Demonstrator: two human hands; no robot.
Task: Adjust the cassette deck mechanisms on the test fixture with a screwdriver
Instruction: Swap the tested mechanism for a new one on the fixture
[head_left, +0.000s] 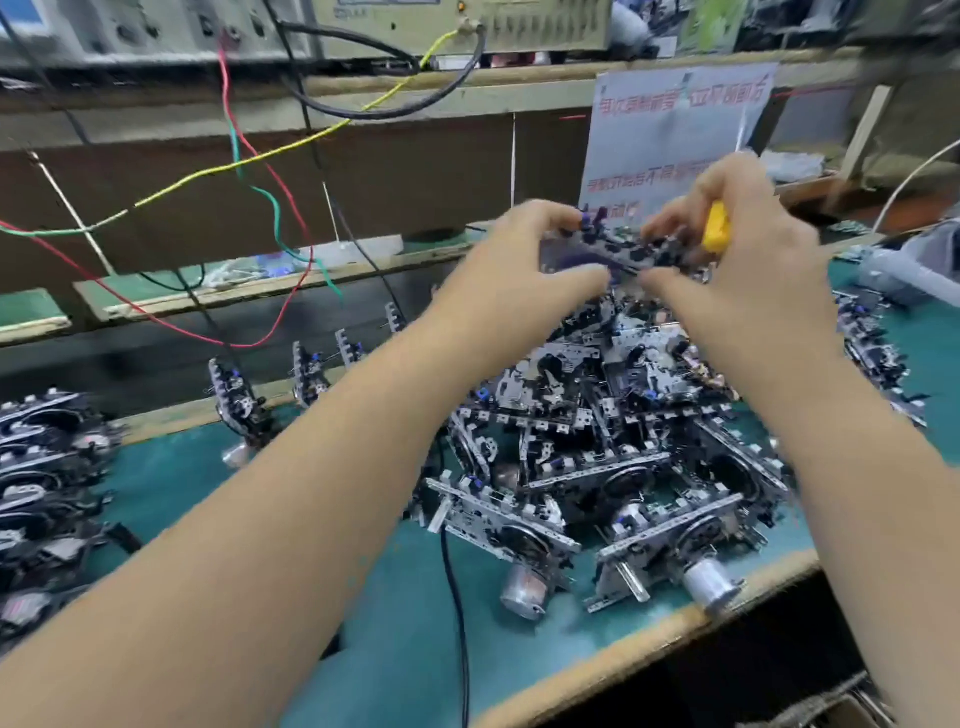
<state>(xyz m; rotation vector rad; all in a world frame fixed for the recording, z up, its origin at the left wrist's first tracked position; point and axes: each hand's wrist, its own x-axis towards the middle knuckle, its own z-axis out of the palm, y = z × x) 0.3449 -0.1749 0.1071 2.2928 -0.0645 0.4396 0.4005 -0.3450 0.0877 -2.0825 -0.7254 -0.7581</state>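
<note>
At the near edge of the green tabletop (395, 597) a pale wooden strip runs along the front, and a black cable (457, 613) crosses the mat there. Just behind it lies a big pile of cassette deck mechanisms (613, 457): flat metal frames with black plastic parts, small white tabs along the edges and round silver motors hanging toward the front. The pile reaches almost to the front edge on the right side, while the mat between the pile and a second group of mechanisms (47, 467) at the left edge is bare. A few more units stand upright in a row (306, 374) along the back rim of the mat.

Above the pile, both hands hold one mechanism (618, 249) in the air, blurred. The left hand (519, 270) grips its left end with curled fingers. The right hand (753, 254) grips its right end and also holds a yellow screwdriver handle (717, 228) against the palm.

Further back, coloured wires (260, 171) hang in front of a shelf, and a printed paper sign (680, 130) leans behind the hands. Test instruments (467, 26) stand on top.
</note>
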